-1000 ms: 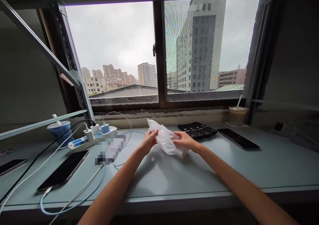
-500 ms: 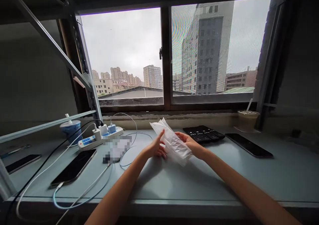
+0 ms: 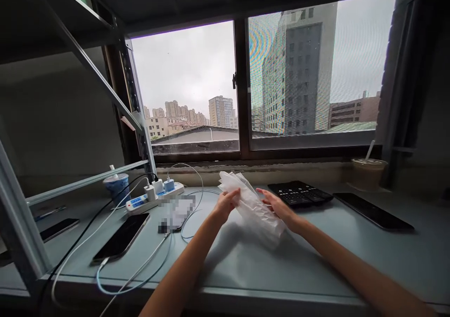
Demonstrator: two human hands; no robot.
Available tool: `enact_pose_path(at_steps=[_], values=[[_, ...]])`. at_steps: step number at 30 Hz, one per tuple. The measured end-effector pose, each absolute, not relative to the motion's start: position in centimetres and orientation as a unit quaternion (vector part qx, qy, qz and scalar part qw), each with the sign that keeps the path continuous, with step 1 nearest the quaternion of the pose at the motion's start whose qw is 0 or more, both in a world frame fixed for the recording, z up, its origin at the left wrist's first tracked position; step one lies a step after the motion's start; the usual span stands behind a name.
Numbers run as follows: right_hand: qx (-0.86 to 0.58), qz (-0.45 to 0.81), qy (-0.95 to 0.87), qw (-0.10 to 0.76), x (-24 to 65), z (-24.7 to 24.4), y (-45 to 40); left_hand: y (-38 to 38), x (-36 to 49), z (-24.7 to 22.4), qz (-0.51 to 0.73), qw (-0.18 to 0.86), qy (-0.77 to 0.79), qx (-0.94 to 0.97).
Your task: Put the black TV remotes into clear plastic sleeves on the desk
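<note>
A crumpled, translucent white plastic bag (image 3: pixel 255 209) is held slanting above the grey-blue desk, its upper end to the left. My left hand (image 3: pixel 228 203) pinches the bag's left edge near the top, thumb over the plastic. On the bag's right side is my right hand (image 3: pixel 277 207), its fingers apart and resting against or just behind the plastic. The lower right end of the bag hangs loose over the desk.
A black keypad device (image 3: pixel 299 194), a dark phone (image 3: pixel 372 211) and a drink cup (image 3: pixel 368 174) stand right. Left are a power strip (image 3: pixel 154 197) with chargers and cables, a phone (image 3: pixel 121 237), a blurred-out item (image 3: pixel 176 214) and a blue cup (image 3: pixel 117 188). Behind is a window.
The view has shifted, so the desk items appear further right. My right hand's fingers have spread from their hold on the bag, while my left hand still grips it.
</note>
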State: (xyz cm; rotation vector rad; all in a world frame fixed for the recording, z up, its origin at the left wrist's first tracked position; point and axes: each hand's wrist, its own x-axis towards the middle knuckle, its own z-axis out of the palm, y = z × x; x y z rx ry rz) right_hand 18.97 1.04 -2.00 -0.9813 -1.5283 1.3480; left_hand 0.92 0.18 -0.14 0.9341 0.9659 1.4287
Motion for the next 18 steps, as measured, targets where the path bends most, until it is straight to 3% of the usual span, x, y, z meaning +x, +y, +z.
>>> enact_pose_path(at_steps=[9,14,18], values=[[-0.350,0.487,-0.686,0.411,18.5,-2.8,1.0,-0.4,1.9,-1.6,0.494,0.536,0.457,0.510],[-0.340,0.518,-0.687,0.379,18.6,-2.8,0.7,-0.6,1.5,-1.4,0.425,0.581,0.422,0.551],[-0.377,0.499,-0.685,0.374,18.9,-2.4,0.7,0.0,0.4,-1.5,0.454,0.568,0.408,0.552]])
